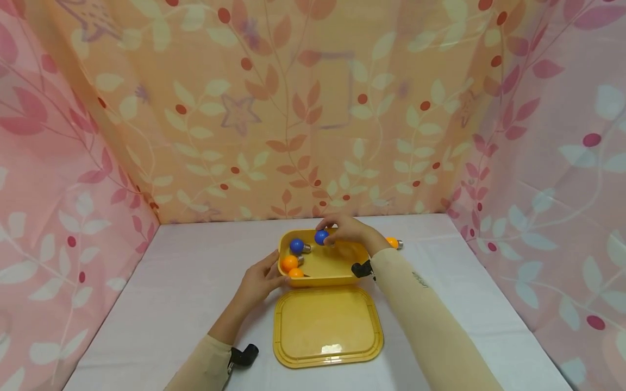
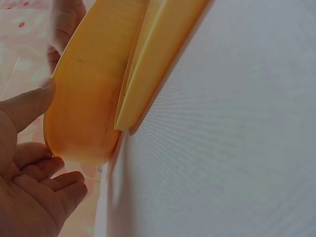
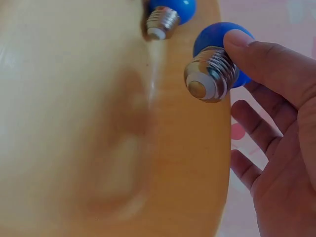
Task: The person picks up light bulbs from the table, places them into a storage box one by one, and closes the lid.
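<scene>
Bulb of blue colour was near the far edge of the yellow box, pinched by thumb and fingers of the nearer right hand, metal base turned toward that wrist; left hand rested spread thumb and fingers at near-left corner.

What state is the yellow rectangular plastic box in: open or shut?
Open: the flat yellow plastic lid lies off the box on the white table, and round orange bulbs show inside.
</scene>
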{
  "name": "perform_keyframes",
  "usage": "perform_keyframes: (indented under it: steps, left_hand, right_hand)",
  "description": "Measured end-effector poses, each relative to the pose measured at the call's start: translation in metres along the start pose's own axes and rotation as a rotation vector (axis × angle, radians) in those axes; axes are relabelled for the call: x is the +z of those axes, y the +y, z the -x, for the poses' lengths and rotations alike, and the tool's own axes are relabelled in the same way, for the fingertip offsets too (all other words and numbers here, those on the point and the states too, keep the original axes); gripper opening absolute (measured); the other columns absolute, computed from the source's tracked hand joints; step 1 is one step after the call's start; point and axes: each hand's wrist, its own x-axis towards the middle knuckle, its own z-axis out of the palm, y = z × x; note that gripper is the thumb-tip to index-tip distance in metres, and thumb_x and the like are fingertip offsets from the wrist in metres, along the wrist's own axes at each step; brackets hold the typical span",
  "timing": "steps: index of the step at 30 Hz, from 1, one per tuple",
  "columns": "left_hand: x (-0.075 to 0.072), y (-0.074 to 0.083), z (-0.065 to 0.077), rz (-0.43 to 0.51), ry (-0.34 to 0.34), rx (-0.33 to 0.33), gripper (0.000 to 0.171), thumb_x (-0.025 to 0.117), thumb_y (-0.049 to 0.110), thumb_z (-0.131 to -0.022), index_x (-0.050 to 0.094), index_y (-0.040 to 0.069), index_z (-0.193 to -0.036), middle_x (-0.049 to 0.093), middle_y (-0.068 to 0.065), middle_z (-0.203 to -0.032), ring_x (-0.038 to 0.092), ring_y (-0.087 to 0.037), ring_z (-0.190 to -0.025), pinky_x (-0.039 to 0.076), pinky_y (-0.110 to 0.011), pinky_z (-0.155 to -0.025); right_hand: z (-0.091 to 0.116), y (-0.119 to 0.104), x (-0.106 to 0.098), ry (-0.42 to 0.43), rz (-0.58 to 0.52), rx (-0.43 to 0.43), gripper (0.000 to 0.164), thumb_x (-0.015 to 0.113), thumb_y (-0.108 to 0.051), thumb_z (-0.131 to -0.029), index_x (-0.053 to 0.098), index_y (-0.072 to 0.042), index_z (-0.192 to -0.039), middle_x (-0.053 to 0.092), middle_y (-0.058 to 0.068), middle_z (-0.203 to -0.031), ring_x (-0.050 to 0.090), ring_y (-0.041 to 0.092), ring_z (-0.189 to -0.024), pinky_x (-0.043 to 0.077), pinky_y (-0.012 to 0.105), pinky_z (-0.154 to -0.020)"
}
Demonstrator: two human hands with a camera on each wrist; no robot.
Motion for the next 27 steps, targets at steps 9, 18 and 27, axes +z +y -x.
perform_keyframes:
  steps: [9,18,27]
  left_hand:
    - [0.001,-0.001,0.001,0.019,0.008,-0.003,0.083,0.084,0.034,-0.087,0.043,0.020,-0.157,0.042,0.004,-0.161,0.038,-0.025,-0.150,0.034,-0.051,-0.120]
    - [0.004,-0.002,0.001,0.007,0.013,0.033,0.083,0.084,0.033,-0.087,0.042,0.018,-0.157,0.042,0.002,-0.161,0.038,-0.026,-0.150,0.034,-0.051,-0.120]
    - [0.003,-0.002,-0.002,0.003,0.001,0.002,0.085,0.084,0.037,-0.087,0.042,0.016,-0.157,0.040,0.004,-0.162,0.035,-0.026,-0.151,0.033,-0.051,-0.121]
  right_hand:
    - [-0.010,0.004,0.005,-0.034,0.161,-0.025,0.035,0.084,-0.015,-0.086,0.076,-0.017,-0.119,0.052,0.006,-0.153,0.036,0.030,-0.150,0.028,0.048,-0.125]
    - [-0.008,0.011,0.008,-0.019,0.277,-0.047,0.036,0.084,-0.021,-0.087,0.076,-0.022,-0.122,0.056,0.005,-0.149,0.033,0.034,-0.149,0.024,0.055,-0.125]
    - [-0.004,0.009,0.005,-0.039,0.256,-0.046,0.039,0.083,-0.020,-0.087,0.074,-0.021,-0.126,0.059,0.001,-0.144,0.040,0.030,-0.141,0.032,0.051,-0.122]
